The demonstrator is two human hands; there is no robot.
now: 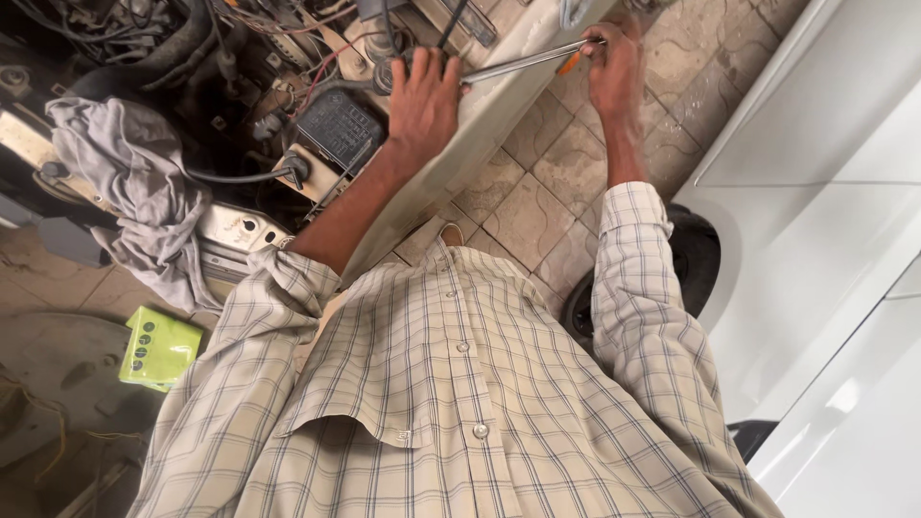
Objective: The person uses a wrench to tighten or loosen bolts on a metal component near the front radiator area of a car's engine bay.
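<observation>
**Hands at an open engine bay, long metal rod between them**

Paved workshop floor of square patterned grey tiles (537,206) showing on the right, beside a white car body panel (815,182) and a black tyre (696,259) tucked under it. Looking straight down a beige checked button-up shirt (451,384) toward an open engine bay.

Gripping 1 long thin silver metal rod (523,62) at both ends. Right hand (614,67) closing in a fist round the far end, next to a small orange part (568,63) on the rod; cannot tell what that orange part is. Left hand (424,96) lying palm down with fingers (422,65) spread and slightly curled over the near end of the rod, pressing on the pale cream fender edge (480,134); cannot tell whether those fingers are wrapping the rod or only resting on it.

Sitting just left of the left hand: a black ribbed plastic box (336,125) among tangled black hoses and wires (221,48). Draping over the front of the engine bay, well to the left: a crumpled grey cloth (134,182). Lying lower left on the ground: a lime-green flat packet (158,347).
</observation>
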